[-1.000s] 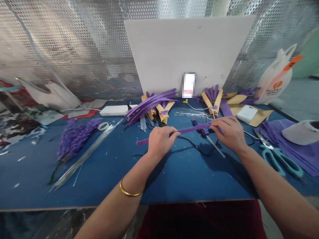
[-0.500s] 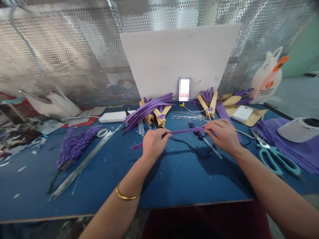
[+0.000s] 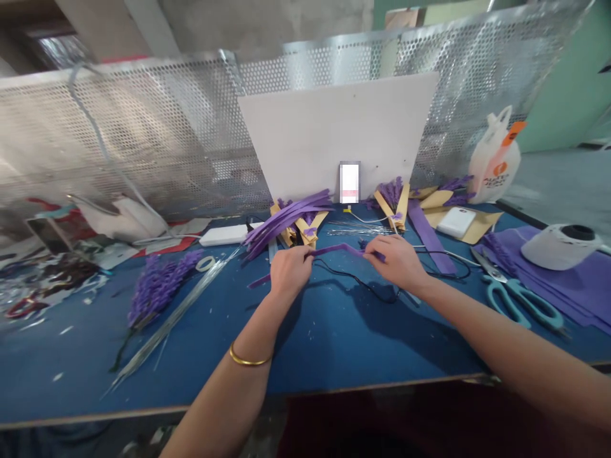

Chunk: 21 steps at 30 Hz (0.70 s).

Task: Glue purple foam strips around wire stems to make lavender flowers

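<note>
Above the middle of a blue table, a purple strip stretches between a person's two bare hands, bent into a low peak, one end jutting out left of the left hand. The left hand grips the strip between thumb and curled fingers; a gold bangle circles that forearm. The right hand pinches the strip toward its right end, its other fingers folded. Just beyond and beneath the right hand lies a dark blue tool, mostly hidden, and a black cord curves across the table between the hands.

On the far side, purple strips are heaped over paper-wrapped bouquets, left of a scatter of thin wires. Another bouquet sits right of the wires. A lit phone leans upright against a white board, which stands before a perforated metal screen.

At left, a lavender bunch lies beside a long wire bundle, with a pale ring near its far end and a white bar behind.

At right, teal-handled scissors rest near purple sheets topped by a white roll. Farther back are a white box and a knotted plastic bag.
</note>
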Motion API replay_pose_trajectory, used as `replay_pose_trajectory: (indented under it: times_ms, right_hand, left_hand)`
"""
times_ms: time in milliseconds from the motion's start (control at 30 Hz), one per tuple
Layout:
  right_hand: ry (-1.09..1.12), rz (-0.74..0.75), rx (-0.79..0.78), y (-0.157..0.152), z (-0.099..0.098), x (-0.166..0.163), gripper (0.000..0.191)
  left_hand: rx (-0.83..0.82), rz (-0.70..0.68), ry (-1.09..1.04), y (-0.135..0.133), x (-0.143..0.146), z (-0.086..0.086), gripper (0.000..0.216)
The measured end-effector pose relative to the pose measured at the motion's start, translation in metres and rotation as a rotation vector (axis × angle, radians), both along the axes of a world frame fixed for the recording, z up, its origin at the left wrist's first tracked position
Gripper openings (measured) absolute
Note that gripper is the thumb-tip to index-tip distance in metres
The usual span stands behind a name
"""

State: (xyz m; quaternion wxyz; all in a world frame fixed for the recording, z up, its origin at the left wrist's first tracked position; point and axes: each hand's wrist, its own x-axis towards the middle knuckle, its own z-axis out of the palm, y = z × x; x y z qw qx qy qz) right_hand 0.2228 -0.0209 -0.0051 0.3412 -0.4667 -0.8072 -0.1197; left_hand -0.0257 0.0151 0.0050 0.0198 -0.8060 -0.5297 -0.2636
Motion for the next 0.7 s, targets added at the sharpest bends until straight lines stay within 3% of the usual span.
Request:
replay_pose_trajectory:
  times_ms: [133,233,333,400,533,700]
  right_hand:
    - [0.007,0.037,0.100,0.010,0.001,-0.011,0.008]
    - [-0.064,0.091,0.222,0.005,-0.004,-0.011,0.008]
    - [-0.183,0.153,0.249,-0.004,-0.007,-0.008,0.009]
    - [-0.172,0.158,0.243,-0.008,-0.006,-0.007,0.009]
    - [-0.165,0.166,0.190,-0.011,-0.004,-0.010,0.011]
    - [-0.179,0.200,0.172,-0.015,-0.003,-0.015,0.011]
  left_hand:
    - [0.076,0.068,0.025,0.000,0.000,0.012,0.029]
    - [0.131,-0.051,-0.065,-0.005,0.011,0.012,0.042]
    - [0.026,-0.312,-0.187,-0.010,0.026,0.003,0.040]
    - [-0.086,-0.385,-0.257,-0.014,0.034,-0.006,0.029]
    - [-0.232,-0.369,-0.334,-0.021,0.039,-0.018,0.023]
    - [-0.284,-0.342,-0.350,-0.026,0.040,-0.023,0.018]
